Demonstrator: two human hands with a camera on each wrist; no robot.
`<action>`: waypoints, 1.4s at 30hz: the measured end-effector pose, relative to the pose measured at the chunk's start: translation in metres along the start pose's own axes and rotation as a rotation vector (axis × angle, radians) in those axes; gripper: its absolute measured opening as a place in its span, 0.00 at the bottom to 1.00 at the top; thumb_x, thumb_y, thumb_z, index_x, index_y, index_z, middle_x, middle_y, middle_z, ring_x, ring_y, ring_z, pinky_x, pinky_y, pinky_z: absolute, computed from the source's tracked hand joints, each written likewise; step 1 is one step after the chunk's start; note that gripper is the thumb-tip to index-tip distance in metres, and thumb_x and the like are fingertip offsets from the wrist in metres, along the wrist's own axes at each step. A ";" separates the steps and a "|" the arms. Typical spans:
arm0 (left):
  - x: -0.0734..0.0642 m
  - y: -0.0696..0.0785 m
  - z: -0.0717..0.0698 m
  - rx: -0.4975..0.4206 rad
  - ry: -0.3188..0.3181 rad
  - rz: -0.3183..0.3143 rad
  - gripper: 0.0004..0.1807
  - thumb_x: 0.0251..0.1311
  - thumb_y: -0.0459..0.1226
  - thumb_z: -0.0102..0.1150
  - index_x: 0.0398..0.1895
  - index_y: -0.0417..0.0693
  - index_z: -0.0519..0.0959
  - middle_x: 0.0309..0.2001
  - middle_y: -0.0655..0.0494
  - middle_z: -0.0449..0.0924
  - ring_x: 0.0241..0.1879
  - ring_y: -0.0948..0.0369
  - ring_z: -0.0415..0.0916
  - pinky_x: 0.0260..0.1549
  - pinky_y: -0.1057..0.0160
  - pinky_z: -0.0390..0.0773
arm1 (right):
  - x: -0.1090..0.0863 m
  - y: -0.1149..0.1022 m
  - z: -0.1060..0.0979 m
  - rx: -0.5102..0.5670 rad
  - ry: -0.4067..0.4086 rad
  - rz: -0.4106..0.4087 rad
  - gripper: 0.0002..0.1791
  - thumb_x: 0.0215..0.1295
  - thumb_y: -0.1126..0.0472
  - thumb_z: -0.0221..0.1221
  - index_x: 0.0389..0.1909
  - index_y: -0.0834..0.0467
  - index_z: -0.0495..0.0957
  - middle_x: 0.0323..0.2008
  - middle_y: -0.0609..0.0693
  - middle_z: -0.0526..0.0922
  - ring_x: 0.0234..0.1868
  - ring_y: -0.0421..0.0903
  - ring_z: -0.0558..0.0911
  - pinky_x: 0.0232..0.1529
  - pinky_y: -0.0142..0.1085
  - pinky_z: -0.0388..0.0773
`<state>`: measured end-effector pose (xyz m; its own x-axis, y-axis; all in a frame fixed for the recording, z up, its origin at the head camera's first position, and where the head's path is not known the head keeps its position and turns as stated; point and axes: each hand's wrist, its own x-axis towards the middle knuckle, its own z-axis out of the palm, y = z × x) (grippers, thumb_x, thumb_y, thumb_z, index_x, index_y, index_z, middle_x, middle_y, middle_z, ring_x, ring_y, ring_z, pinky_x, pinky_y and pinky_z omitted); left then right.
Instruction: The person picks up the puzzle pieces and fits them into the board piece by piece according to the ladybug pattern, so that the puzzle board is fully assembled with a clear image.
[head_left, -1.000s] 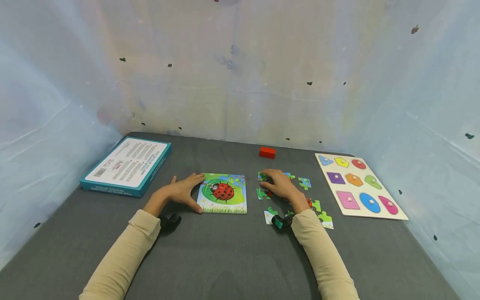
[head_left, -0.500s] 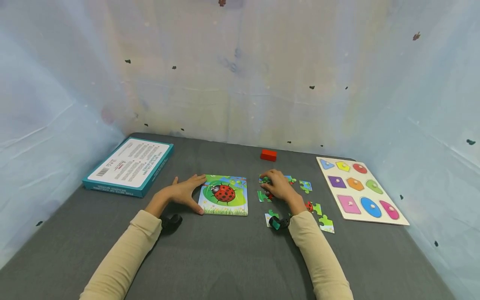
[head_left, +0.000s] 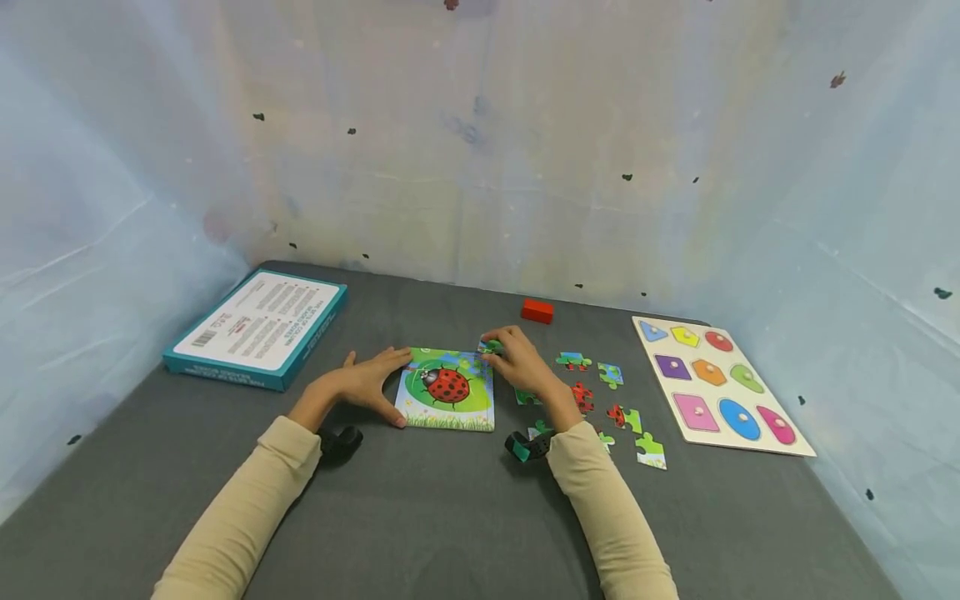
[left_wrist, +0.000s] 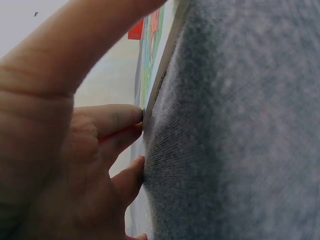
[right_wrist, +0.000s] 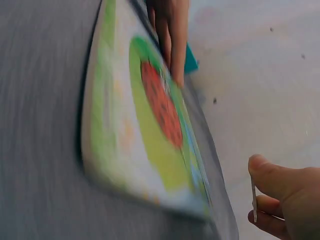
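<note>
Grey cloth covers the worktop (head_left: 435, 517), and a square picture board (head_left: 446, 389) showing a red ladybird lies flat near its middle. My left grip (head_left: 363, 385) is spread wide at the board's left edge, thumb at the near corner and fingertips at the far one, curled around nothing. My right grip (head_left: 525, 365) is closed to a pinch, holding one green and blue puzzle piece (head_left: 491, 345) between thumb and fingers at the board's far right corner. From the right wrist, that piece shows edge-on as a thin pale strip.

To the right of the board, loose puzzle pieces (head_left: 582, 397) lie scattered, some partly hidden by my right forearm. Farther right rests a pale shape board (head_left: 729, 390) with nine coloured, knobbed shapes. A small red block (head_left: 537, 311) sits on the far side, and a teal box (head_left: 255, 329) with a white printed face lies at far left.
</note>
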<state>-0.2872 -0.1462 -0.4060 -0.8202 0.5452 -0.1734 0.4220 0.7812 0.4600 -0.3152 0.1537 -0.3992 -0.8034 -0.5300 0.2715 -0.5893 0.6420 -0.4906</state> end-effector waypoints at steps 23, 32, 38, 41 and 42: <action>-0.003 -0.001 -0.002 -0.025 -0.013 0.019 0.64 0.38 0.62 0.69 0.74 0.44 0.46 0.74 0.45 0.40 0.71 0.43 0.35 0.54 0.26 0.30 | 0.038 -0.049 0.067 -0.161 -0.059 -0.036 0.16 0.65 0.53 0.57 0.51 0.54 0.76 0.56 0.53 0.72 0.59 0.53 0.69 0.59 0.55 0.61; -0.003 0.000 -0.002 -0.030 -0.010 0.021 0.64 0.38 0.62 0.69 0.74 0.45 0.46 0.74 0.46 0.39 0.71 0.43 0.35 0.54 0.26 0.29 | 0.037 -0.051 0.076 -0.165 0.032 -0.045 0.15 0.61 0.51 0.61 0.47 0.53 0.79 0.53 0.48 0.77 0.57 0.50 0.70 0.59 0.54 0.61; -0.003 0.001 -0.002 -0.023 -0.010 0.014 0.64 0.38 0.62 0.69 0.74 0.45 0.45 0.74 0.46 0.40 0.71 0.43 0.35 0.54 0.26 0.30 | 0.035 -0.050 0.078 -0.102 0.062 -0.050 0.15 0.59 0.51 0.63 0.46 0.52 0.81 0.51 0.46 0.79 0.55 0.48 0.71 0.58 0.54 0.61; -0.003 0.001 -0.002 -0.022 -0.010 0.011 0.64 0.38 0.62 0.69 0.74 0.44 0.45 0.74 0.45 0.40 0.71 0.43 0.35 0.54 0.26 0.30 | 0.035 -0.049 0.080 -0.088 0.069 -0.055 0.16 0.58 0.51 0.64 0.45 0.52 0.82 0.51 0.46 0.80 0.54 0.47 0.72 0.59 0.54 0.61; -0.003 0.001 -0.002 -0.023 -0.009 0.013 0.64 0.38 0.62 0.69 0.74 0.45 0.46 0.74 0.45 0.40 0.71 0.43 0.35 0.54 0.26 0.30 | 0.035 -0.049 0.080 -0.088 0.072 -0.060 0.16 0.58 0.51 0.64 0.45 0.52 0.82 0.51 0.47 0.80 0.54 0.47 0.72 0.58 0.54 0.61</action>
<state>-0.2852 -0.1478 -0.4032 -0.8111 0.5579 -0.1755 0.4235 0.7672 0.4818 -0.3075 0.0597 -0.4320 -0.7685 -0.5302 0.3582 -0.6394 0.6579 -0.3979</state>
